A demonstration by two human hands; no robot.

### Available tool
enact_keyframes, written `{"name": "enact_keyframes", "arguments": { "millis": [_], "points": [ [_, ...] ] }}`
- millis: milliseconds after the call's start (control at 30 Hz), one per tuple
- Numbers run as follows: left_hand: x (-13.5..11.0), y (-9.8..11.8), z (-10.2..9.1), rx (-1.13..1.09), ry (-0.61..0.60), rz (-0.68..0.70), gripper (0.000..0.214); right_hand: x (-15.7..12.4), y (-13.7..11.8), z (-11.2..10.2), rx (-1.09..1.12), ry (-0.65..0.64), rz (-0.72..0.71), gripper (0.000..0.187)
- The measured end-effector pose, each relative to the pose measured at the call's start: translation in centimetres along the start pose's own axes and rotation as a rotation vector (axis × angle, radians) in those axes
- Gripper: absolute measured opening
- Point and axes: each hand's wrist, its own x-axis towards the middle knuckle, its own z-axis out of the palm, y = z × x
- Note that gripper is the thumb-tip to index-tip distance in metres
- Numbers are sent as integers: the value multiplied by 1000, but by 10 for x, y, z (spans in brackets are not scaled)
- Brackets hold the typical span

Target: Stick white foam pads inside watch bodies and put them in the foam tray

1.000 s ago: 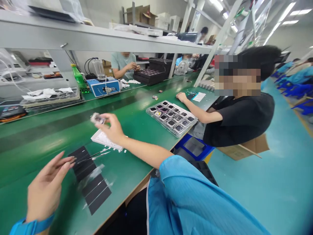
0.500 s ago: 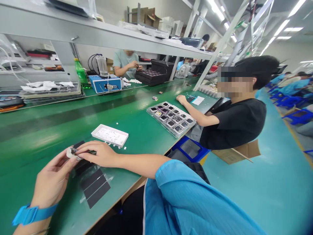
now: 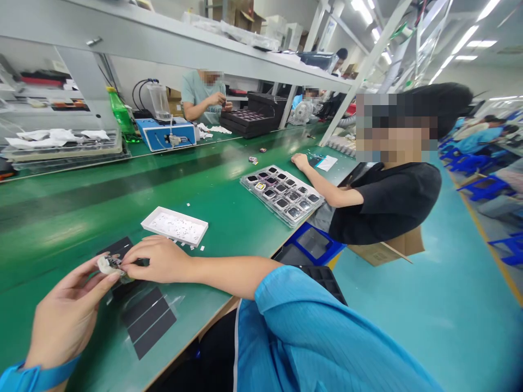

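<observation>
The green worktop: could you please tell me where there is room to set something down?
The worktop is largely bare between the white tray and the clear tray, and between the white tray and blue machine. It is crowded where the left hand and right hand meet at a small part above black sheets; white chips line the white tray's near side.

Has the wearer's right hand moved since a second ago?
Yes. The right hand covered much of the white tray; now it sits lower and further left, mostly clear of that tray, at the small part in the left hand.
</observation>
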Motion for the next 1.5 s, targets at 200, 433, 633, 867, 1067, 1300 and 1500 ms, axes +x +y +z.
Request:
{"name": "enact_keyframes", "arguments": {
  "millis": [200,433,633,867,1067,1300,1500],
  "points": [
    [-2,1,2,29,-16,-18,54,0,1,1,-14,-11,11,9],
    [-3,9,6,-109,-88,-31,60,8,-3,-22,-137,31,8,12],
    [4,9,0,-126,-31,-94,66,17,16,-59,-540,-82,313,15],
    [3,6,-2,-165,-110,-95,73,15,25,-57,-411,-74,326,21],
    [5,-4,-5,-288,-310,4,68,3,0,-28,309,67,244,13],
    [7,-8,-10,-310,-446,14,66,-8,-16,-18,364,98,287,7],
    [9,-12,-10,-243,-441,67,64,-11,-14,-15,183,84,247,10]
  ]
}}
